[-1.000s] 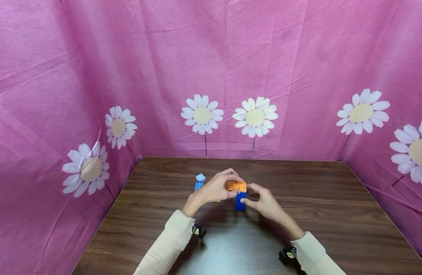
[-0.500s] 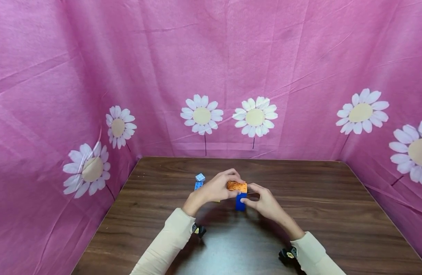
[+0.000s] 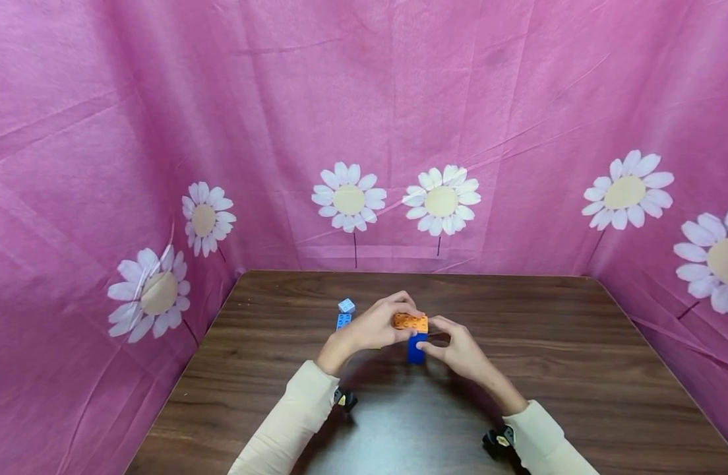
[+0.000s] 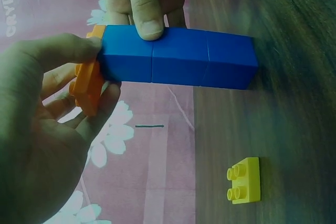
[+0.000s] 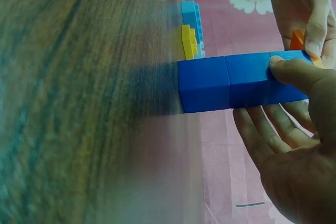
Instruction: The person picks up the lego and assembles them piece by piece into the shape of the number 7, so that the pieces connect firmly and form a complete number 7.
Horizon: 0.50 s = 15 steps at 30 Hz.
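Observation:
Three blue toy building bricks form an upright stack (image 3: pixel 416 351) on the table. Across its top lies an orange brick (image 3: pixel 411 322) with studs facing up, jutting out to the left. My left hand (image 3: pixel 372 324) pinches the orange brick, with the thumb on the near side, as the left wrist view shows. From the right, my right hand (image 3: pixel 461 351) grips the upper part of the blue stack (image 5: pixel 249 80), thumb in front and fingers behind. In the left wrist view, the orange brick (image 4: pixel 88 90) sits right against the top blue brick.
A yellow brick (image 4: pixel 249 182) stands on the wooden table (image 3: pixel 536 343), mostly hidden by my left hand in the head view. Left of that hand are a medium-blue brick (image 3: pixel 343 320) and a pale blue brick (image 3: pixel 346 305). A pink flowered curtain (image 3: pixel 394 119) surrounds the table's far sides.

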### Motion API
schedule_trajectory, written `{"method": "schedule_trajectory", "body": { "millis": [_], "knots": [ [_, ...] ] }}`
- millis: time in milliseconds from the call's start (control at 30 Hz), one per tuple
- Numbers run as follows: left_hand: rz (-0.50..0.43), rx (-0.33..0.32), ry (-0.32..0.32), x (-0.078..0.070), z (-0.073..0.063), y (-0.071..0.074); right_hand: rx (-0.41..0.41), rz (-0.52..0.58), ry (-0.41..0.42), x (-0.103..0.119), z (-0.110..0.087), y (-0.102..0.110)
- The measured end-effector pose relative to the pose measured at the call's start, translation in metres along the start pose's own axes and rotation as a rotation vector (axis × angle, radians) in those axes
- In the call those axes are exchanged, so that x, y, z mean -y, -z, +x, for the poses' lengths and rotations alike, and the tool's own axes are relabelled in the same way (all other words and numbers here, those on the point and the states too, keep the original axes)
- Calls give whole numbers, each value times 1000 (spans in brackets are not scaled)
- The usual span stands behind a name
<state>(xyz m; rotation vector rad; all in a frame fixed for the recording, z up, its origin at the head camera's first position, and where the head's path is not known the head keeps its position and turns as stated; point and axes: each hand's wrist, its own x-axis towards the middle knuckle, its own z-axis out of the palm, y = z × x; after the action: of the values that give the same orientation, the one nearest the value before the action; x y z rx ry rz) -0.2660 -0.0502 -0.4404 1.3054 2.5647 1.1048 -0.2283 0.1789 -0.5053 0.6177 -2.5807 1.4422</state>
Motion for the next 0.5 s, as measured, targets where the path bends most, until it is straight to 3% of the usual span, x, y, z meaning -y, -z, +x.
{"method": "schedule_trajectory", "body": {
  "millis": [500],
  "knots": [
    [-34, 12, 37, -4, -1, -1, -8, -57, 32, 1, -2, 1]
  ]
}}
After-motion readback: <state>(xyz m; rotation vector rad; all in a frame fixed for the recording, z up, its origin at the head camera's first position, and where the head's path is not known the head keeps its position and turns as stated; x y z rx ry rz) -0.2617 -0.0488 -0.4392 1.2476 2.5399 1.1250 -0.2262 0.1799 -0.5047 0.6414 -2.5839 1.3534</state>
